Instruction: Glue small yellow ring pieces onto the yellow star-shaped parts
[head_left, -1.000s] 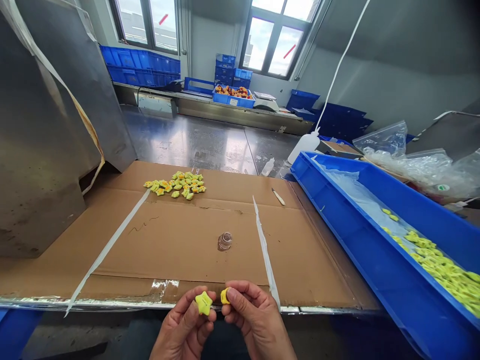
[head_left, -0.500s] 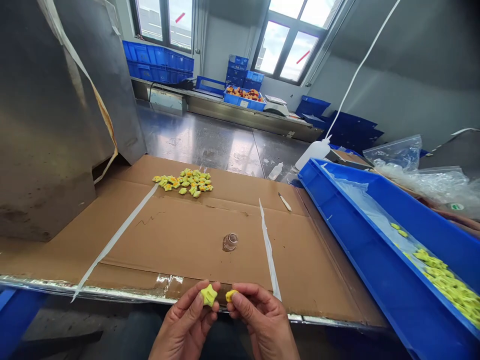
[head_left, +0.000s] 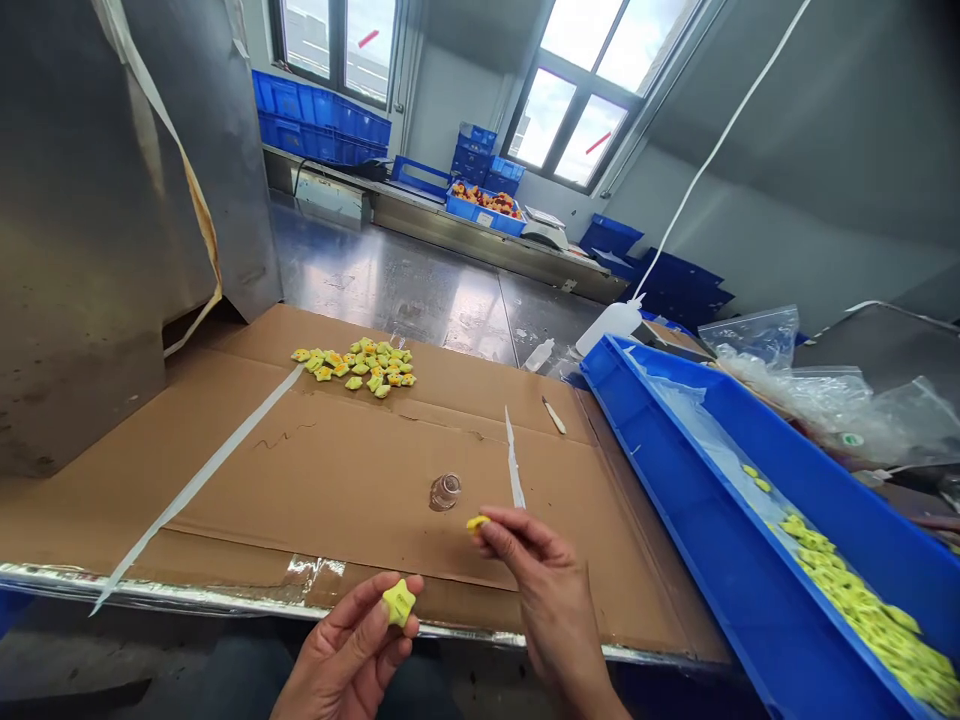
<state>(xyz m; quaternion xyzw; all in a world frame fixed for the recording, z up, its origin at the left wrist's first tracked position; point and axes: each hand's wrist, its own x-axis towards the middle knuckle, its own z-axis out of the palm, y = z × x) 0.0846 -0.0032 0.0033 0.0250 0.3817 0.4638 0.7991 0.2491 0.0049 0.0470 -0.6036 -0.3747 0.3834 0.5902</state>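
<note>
My left hand (head_left: 349, 655) is low at the near table edge, fingers pinched on a yellow star-shaped piece (head_left: 399, 603). My right hand (head_left: 536, 565) is stretched forward over the cardboard sheet (head_left: 337, 470), its fingertips pinched on a small yellow piece (head_left: 477, 523). That piece is just right of a small clear glass cup (head_left: 445, 491). A pile of several yellow and orange star pieces (head_left: 360, 366) lies farther back on the cardboard.
A long blue bin (head_left: 720, 520) on the right holds several yellow pieces (head_left: 862, 605) on a plastic liner. Beside it lie plastic bags (head_left: 817, 385), a white squeeze bottle (head_left: 609, 325), a small bottle (head_left: 538, 354) and a small stick (head_left: 554, 415). A metal panel (head_left: 97, 220) stands on the left.
My right hand has moved forward from beside the left hand to near the glass cup, carrying its small yellow piece. The left hand stayed low with the star piece. The view shifted slightly.
</note>
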